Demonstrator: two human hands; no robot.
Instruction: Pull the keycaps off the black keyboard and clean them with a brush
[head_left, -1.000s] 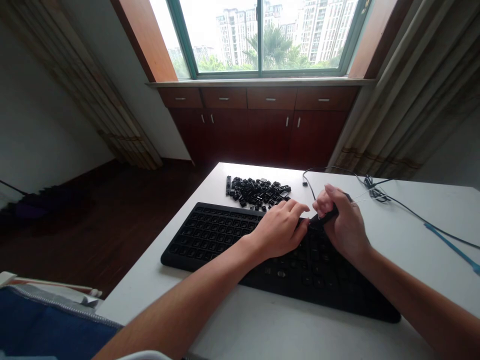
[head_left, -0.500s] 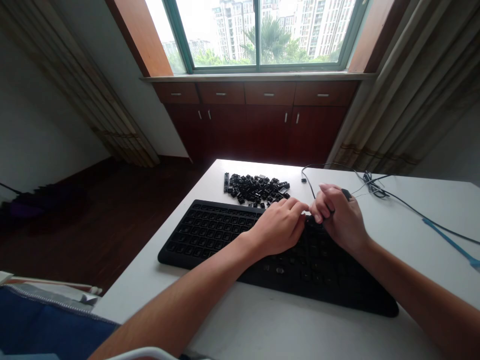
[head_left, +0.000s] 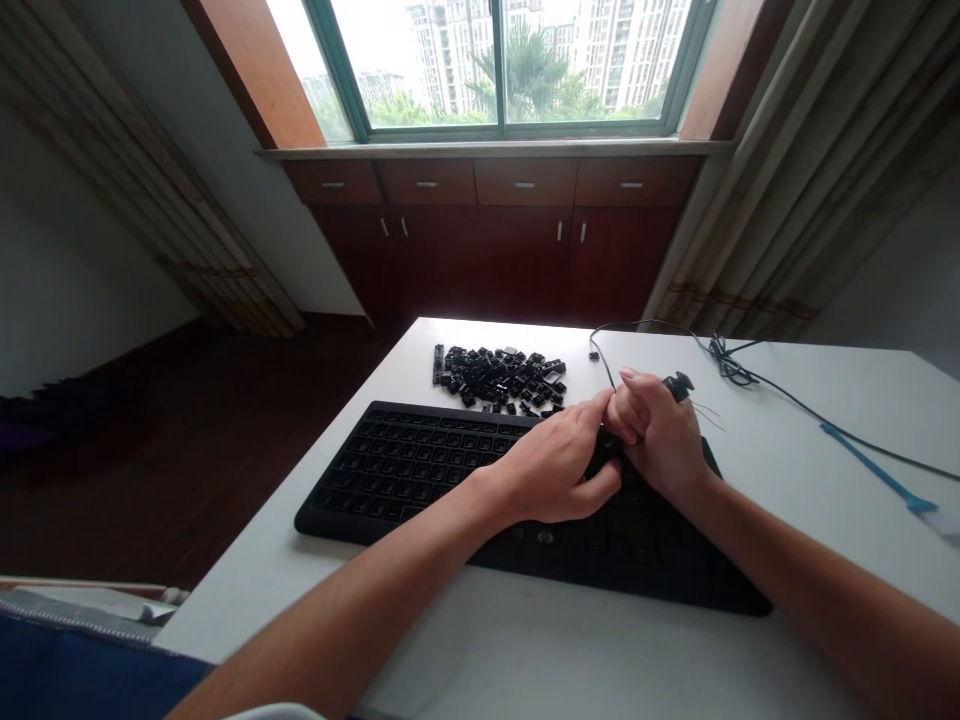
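Note:
A black keyboard point(head_left: 420, 455) lies across the white table, its left part showing bare sockets without keycaps. My right hand point(head_left: 664, 435) is closed above the right half of the keyboard, around a black keycap puller point(head_left: 679, 386) whose end and thin wires stick out past the hand. My left hand point(head_left: 562, 460) reaches over the middle of the keyboard. Its thumb is spread from the fingers, and the fingertips meet the curled fingers of my right hand. Whatever lies between the two hands is mostly hidden. Loose black keycaps point(head_left: 499, 375) form a pile behind the keyboard.
A thin black cable point(head_left: 802, 400) with a bundled coil runs over the right side of the white table point(head_left: 600, 650). A blue brush-like tool point(head_left: 874, 465) lies at the right. Beyond the table stand a dark red cabinet point(head_left: 480, 250) and a window.
My left thumb has moved away from its fingers and lower. My right hand has turned slightly, showing more of the puller's end. The whole view has shifted a little.

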